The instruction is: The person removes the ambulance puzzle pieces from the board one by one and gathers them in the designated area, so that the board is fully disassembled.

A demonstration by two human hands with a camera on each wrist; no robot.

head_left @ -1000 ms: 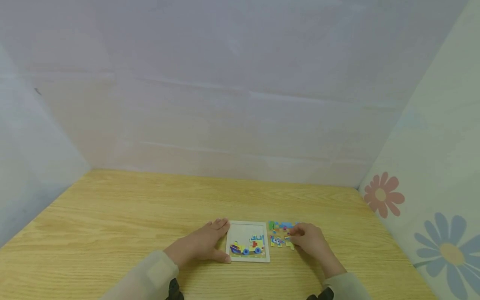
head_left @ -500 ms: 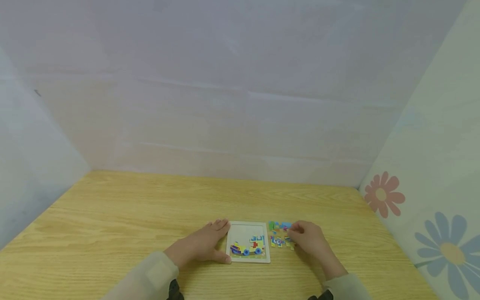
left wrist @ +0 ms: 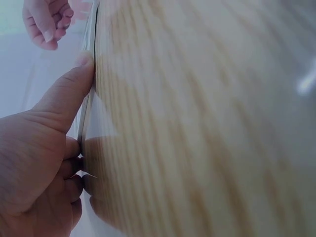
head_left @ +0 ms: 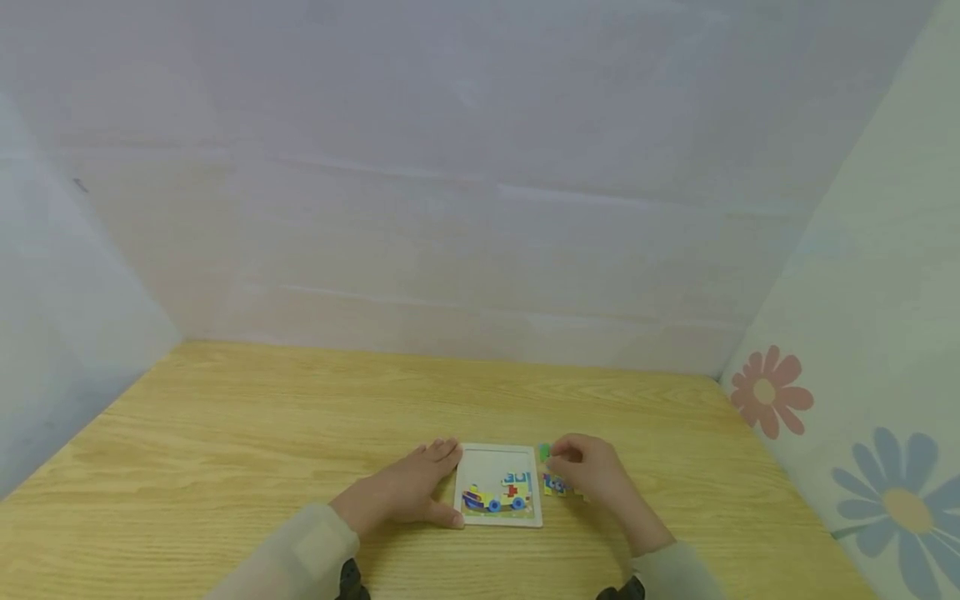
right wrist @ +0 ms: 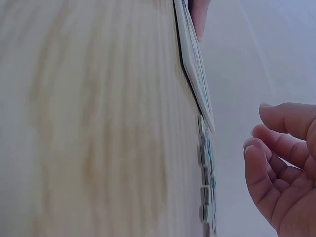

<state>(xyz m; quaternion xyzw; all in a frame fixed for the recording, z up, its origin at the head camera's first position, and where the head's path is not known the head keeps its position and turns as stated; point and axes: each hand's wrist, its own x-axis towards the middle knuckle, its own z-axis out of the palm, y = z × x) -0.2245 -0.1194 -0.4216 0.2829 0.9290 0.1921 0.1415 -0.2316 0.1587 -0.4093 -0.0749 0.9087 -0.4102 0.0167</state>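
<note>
Brought the right hand (head_left: 596,473) leftward over the loose puzzle pieces (head_left: 553,484), nearer the tray (head_left: 498,522)

Slid across in the last half second, with no visible shift of the left hand (head_left: 408,492). Laid everything out on the near part of the wooden bench (head_left: 300,417), with the tray flat in front of the body and the loose pieces just beside its right edge: probably to keep each reach short and every piece in sight.

Holds the left hand spread along the tray's left edge, fingers mostly straight, touching it toward the far corner, thumb at the near one; likely to stop any sliding. Hovers with the right hand just above the pieces, fingers loosely bent, thumb apart from the fingertips, nothing seen between them; a posture suited to a pinch from above.

Shows, on the tray, a pale, nearly square border, bare inside across the upper part, with pieces joined only along the lower. Depicts there a yellow vehicle (head_left: 504,502) with blue wheels (head_left: 517,503) and a small red patch (head_left: 512,490). Offers, among the loose pieces, only a green piece (head_left: 544,452) and some blue; too hidden by the right hand to count.
</note>
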